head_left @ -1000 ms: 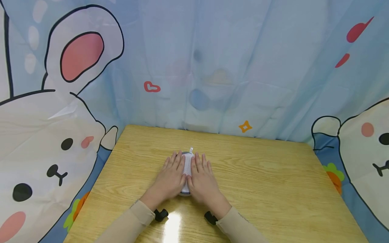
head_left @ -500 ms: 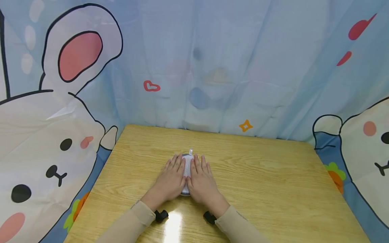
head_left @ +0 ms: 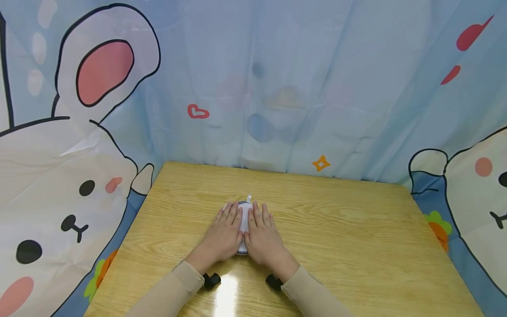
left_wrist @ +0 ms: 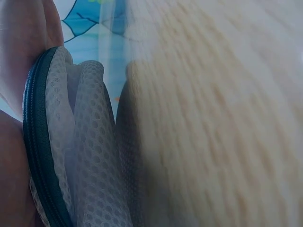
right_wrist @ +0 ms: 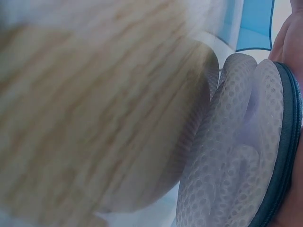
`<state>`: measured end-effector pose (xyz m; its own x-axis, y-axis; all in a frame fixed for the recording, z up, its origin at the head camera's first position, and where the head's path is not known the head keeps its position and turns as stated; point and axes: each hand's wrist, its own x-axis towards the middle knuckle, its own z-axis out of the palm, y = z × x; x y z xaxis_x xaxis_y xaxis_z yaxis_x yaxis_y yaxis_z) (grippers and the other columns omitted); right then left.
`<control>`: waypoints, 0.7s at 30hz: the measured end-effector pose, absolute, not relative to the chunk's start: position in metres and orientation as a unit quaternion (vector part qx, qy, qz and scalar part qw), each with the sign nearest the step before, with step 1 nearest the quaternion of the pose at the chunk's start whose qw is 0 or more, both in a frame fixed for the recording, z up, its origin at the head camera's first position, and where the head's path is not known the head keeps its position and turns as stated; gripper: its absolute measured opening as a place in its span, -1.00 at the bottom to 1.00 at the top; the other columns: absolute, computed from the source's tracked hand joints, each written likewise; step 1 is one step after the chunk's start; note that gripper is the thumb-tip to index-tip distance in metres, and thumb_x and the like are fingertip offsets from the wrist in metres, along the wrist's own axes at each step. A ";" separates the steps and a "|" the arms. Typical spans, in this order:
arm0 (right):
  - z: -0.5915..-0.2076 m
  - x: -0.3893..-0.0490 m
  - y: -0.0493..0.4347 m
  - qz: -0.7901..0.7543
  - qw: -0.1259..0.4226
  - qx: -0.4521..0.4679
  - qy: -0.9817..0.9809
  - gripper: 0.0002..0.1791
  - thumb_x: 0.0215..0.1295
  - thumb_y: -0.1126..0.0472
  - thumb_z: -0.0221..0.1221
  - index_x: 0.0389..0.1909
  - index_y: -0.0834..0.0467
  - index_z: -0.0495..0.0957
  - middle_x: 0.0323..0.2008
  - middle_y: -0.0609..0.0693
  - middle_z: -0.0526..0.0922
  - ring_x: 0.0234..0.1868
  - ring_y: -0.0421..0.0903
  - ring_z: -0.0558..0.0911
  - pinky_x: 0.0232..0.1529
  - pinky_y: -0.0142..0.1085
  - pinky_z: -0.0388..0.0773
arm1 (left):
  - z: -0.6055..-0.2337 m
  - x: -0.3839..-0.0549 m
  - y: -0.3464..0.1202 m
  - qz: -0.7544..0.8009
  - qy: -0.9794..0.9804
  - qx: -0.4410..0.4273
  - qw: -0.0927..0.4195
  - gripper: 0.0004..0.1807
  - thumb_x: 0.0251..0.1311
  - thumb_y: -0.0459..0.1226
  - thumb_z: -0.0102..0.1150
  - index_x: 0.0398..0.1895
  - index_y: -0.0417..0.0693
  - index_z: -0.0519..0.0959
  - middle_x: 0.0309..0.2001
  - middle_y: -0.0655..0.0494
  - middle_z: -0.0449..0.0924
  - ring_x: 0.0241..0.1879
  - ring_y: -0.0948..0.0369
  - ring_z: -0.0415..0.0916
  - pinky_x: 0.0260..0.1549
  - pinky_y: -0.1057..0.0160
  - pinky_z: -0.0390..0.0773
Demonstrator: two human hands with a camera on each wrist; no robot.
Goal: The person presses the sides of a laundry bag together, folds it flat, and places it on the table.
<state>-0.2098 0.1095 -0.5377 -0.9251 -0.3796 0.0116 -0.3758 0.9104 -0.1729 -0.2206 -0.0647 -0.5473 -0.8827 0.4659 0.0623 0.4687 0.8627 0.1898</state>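
Observation:
A white mesh laundry bag (head_left: 244, 226) lies on the table in the middle of the head view, with a small pale tag (head_left: 249, 198) at its far end. My left hand (head_left: 223, 233) rests flat on its left part, fingers straight and pointing away from me. On the right part lies my right hand (head_left: 263, 235), also flat, and the thumbs nearly meet over the bag. Both wrist views show its puffy honeycomb mesh sides and a dark teal zipper (left_wrist: 40, 137) along the upper edge, just under the palms. Much of its top is hidden by the hands.
The wooden table (head_left: 336, 237) spreads out on both sides of the hands. A light blue curtain (head_left: 277, 88) with cartoon rabbits hangs along its back and sides. Black wrist camera mounts (head_left: 211, 281) sit under the beige sleeves (head_left: 170, 288).
Both hands have stayed flat on the mesh laundry bag. Hands and bag have shifted very slightly toward me since the first frame.

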 end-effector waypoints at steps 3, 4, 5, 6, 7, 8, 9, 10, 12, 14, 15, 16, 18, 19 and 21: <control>-0.537 -0.211 0.110 -0.084 0.019 -0.193 0.977 -0.22 0.72 -0.06 -0.10 0.70 0.33 0.05 0.76 0.28 -0.19 0.77 0.37 -0.18 0.72 0.26 0.03 | -0.548 -0.221 -0.064 -0.096 -0.965 -0.242 0.002 -0.26 0.68 -0.04 -0.26 0.73 -0.27 0.03 0.76 -0.26 -0.15 0.76 -0.22 -0.15 0.74 -0.17 -0.04; -0.537 -0.211 0.109 -0.083 0.021 -0.193 0.977 -0.22 0.72 -0.06 -0.10 0.70 0.33 0.05 0.76 0.28 -0.19 0.77 0.37 -0.18 0.72 0.26 0.04 | -0.548 -0.221 -0.064 -0.095 -0.965 -0.243 0.001 -0.26 0.67 -0.04 -0.25 0.73 -0.28 0.04 0.76 -0.27 -0.15 0.76 -0.22 -0.14 0.73 -0.17 -0.04; -0.537 -0.211 0.109 -0.083 0.023 -0.193 0.977 -0.22 0.72 -0.06 -0.10 0.71 0.33 0.04 0.76 0.28 -0.19 0.77 0.37 -0.19 0.72 0.26 0.04 | -0.547 -0.221 -0.064 -0.094 -0.965 -0.243 0.000 -0.26 0.67 -0.04 -0.25 0.72 -0.28 0.06 0.76 -0.27 -0.15 0.75 -0.22 -0.14 0.73 -0.17 -0.03; -0.537 -0.211 0.109 -0.082 0.026 -0.192 0.978 -0.22 0.72 -0.07 -0.11 0.71 0.32 0.04 0.76 0.28 -0.19 0.77 0.36 -0.20 0.72 0.26 0.03 | -0.547 -0.221 -0.064 -0.093 -0.966 -0.243 -0.003 -0.26 0.67 -0.04 -0.25 0.72 -0.28 0.06 0.76 -0.27 -0.15 0.76 -0.22 -0.14 0.73 -0.17 -0.03; -0.537 -0.212 0.109 -0.080 0.029 -0.192 0.978 -0.22 0.72 -0.07 -0.11 0.71 0.32 0.04 0.77 0.27 -0.20 0.77 0.36 -0.20 0.72 0.26 0.04 | -0.546 -0.221 -0.064 -0.091 -0.966 -0.243 -0.006 -0.26 0.67 -0.04 -0.25 0.72 -0.28 0.07 0.76 -0.27 -0.15 0.76 -0.22 -0.14 0.73 -0.16 -0.03; -0.537 -0.212 0.109 -0.079 0.032 -0.192 0.978 -0.22 0.72 -0.07 -0.11 0.71 0.32 0.03 0.77 0.27 -0.20 0.77 0.36 -0.21 0.72 0.26 0.04 | -0.545 -0.221 -0.064 -0.089 -0.966 -0.243 -0.009 -0.26 0.67 -0.04 -0.25 0.72 -0.29 0.07 0.76 -0.28 -0.15 0.76 -0.22 -0.15 0.73 -0.17 -0.03; -0.537 -0.212 0.109 -0.080 0.034 -0.193 0.977 -0.22 0.72 -0.06 -0.11 0.71 0.31 0.04 0.77 0.27 -0.20 0.77 0.36 -0.21 0.72 0.27 0.04 | -0.544 -0.220 -0.064 -0.089 -0.966 -0.243 -0.011 -0.26 0.68 -0.03 -0.24 0.72 -0.29 0.08 0.76 -0.28 -0.15 0.76 -0.22 -0.15 0.74 -0.17 -0.03; -0.537 -0.212 0.109 -0.079 0.036 -0.193 0.977 -0.23 0.72 -0.06 -0.11 0.71 0.31 0.04 0.77 0.28 -0.20 0.77 0.36 -0.21 0.72 0.27 0.04 | -0.544 -0.220 -0.063 -0.090 -0.966 -0.243 -0.012 -0.26 0.67 -0.04 -0.23 0.71 -0.30 0.09 0.76 -0.29 -0.14 0.76 -0.22 -0.15 0.73 -0.17 -0.03; -0.537 -0.213 0.109 -0.078 0.041 -0.193 0.977 -0.23 0.72 -0.06 -0.11 0.71 0.31 0.03 0.77 0.27 -0.21 0.77 0.36 -0.22 0.72 0.27 0.04 | -0.544 -0.220 -0.063 -0.087 -0.966 -0.242 -0.018 -0.26 0.68 -0.03 -0.24 0.72 -0.30 0.08 0.76 -0.28 -0.15 0.76 -0.22 -0.16 0.74 -0.17 -0.05; -0.536 -0.213 0.109 -0.079 0.045 -0.194 0.977 -0.23 0.72 -0.06 -0.10 0.71 0.31 0.03 0.76 0.27 -0.21 0.77 0.36 -0.21 0.71 0.27 0.04 | -0.545 -0.220 -0.063 -0.087 -0.966 -0.241 -0.022 -0.26 0.67 -0.03 -0.24 0.72 -0.29 0.07 0.76 -0.28 -0.16 0.76 -0.22 -0.17 0.74 -0.17 -0.05; -0.536 -0.213 0.109 -0.081 0.045 -0.195 0.976 -0.23 0.72 -0.05 -0.09 0.71 0.32 0.03 0.76 0.28 -0.21 0.77 0.37 -0.20 0.71 0.27 0.05 | -0.546 -0.221 -0.063 -0.086 -0.967 -0.240 -0.024 -0.26 0.67 -0.03 -0.25 0.72 -0.29 0.07 0.76 -0.27 -0.17 0.76 -0.21 -0.17 0.74 -0.16 -0.06; -0.536 -0.213 0.110 -0.082 0.046 -0.196 0.976 -0.23 0.72 -0.04 -0.09 0.71 0.32 0.04 0.76 0.29 -0.20 0.77 0.38 -0.20 0.71 0.27 0.05 | -0.547 -0.221 -0.063 -0.084 -0.967 -0.240 -0.026 -0.26 0.67 -0.03 -0.27 0.72 -0.28 0.06 0.77 -0.27 -0.18 0.76 -0.21 -0.18 0.74 -0.16 -0.06; -0.536 -0.213 0.110 -0.080 0.048 -0.196 0.976 -0.22 0.71 -0.04 -0.08 0.71 0.32 0.03 0.76 0.28 -0.21 0.77 0.37 -0.20 0.71 0.28 0.05 | -0.548 -0.222 -0.062 -0.080 -0.967 -0.239 -0.027 -0.26 0.68 -0.03 -0.28 0.73 -0.27 0.05 0.77 -0.26 -0.19 0.77 -0.20 -0.19 0.74 -0.16 -0.07; -0.536 -0.214 0.110 -0.082 0.048 -0.196 0.976 -0.22 0.71 -0.04 -0.07 0.71 0.33 0.04 0.76 0.29 -0.20 0.77 0.38 -0.19 0.71 0.28 0.05 | -0.548 -0.222 -0.062 -0.078 -0.967 -0.239 -0.027 -0.26 0.68 -0.02 -0.29 0.73 -0.27 0.05 0.77 -0.25 -0.20 0.77 -0.20 -0.19 0.74 -0.15 -0.07; -0.537 -0.214 0.110 -0.083 0.050 -0.196 0.976 -0.22 0.71 -0.04 -0.07 0.71 0.33 0.04 0.76 0.29 -0.21 0.77 0.38 -0.21 0.71 0.28 0.05 | -0.549 -0.222 -0.062 -0.074 -0.968 -0.239 -0.026 -0.26 0.67 -0.02 -0.29 0.73 -0.26 0.05 0.77 -0.25 -0.20 0.77 -0.19 -0.19 0.74 -0.15 -0.07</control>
